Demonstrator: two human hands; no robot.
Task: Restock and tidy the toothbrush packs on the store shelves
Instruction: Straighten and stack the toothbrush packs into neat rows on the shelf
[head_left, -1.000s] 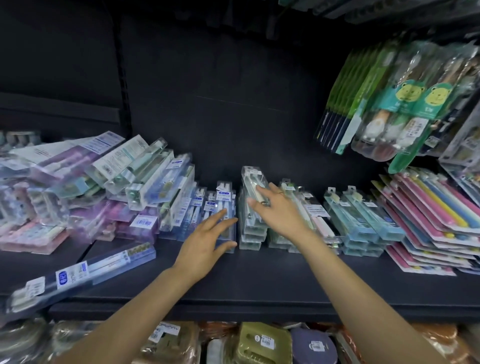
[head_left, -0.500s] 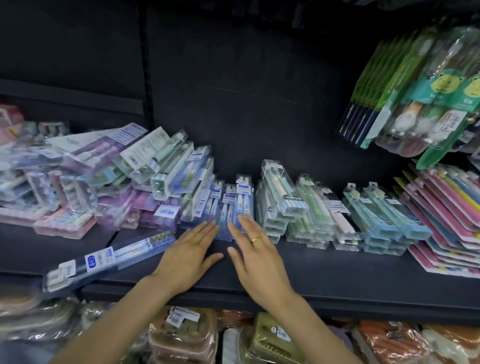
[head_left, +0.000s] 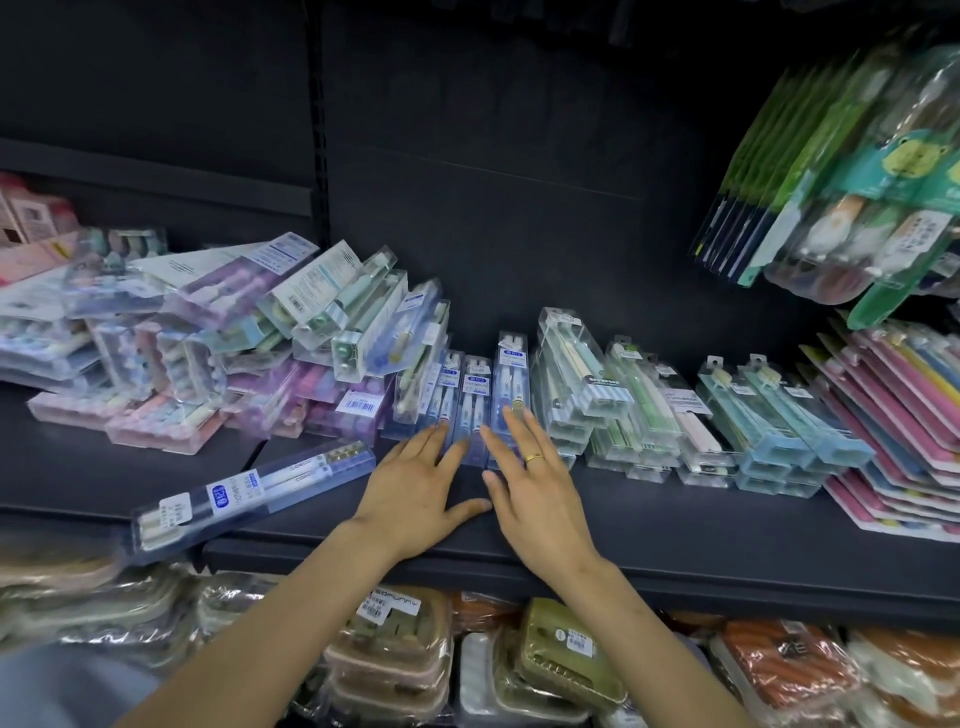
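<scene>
Lower-shelf wrapped tray label (head_left: 396, 605): you can read "SOFUNNY" on it, near centre.
Long dark toothbrush pack (head_left: 249, 499), near left: your view shows a blue sticker and white lettering, too blurred to read.
Blue toothbrush packs (head_left: 475, 400), centre: small header labels, print too small to read.

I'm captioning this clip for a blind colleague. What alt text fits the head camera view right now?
Two bare hands, left hand and right hand, lie flat with straight fingers against a row of clear blue-labelled toothbrush packs on a dark store shelf. A messy heap of pastel packs sits to the left, neat light-blue boxed packs to the right.
</scene>
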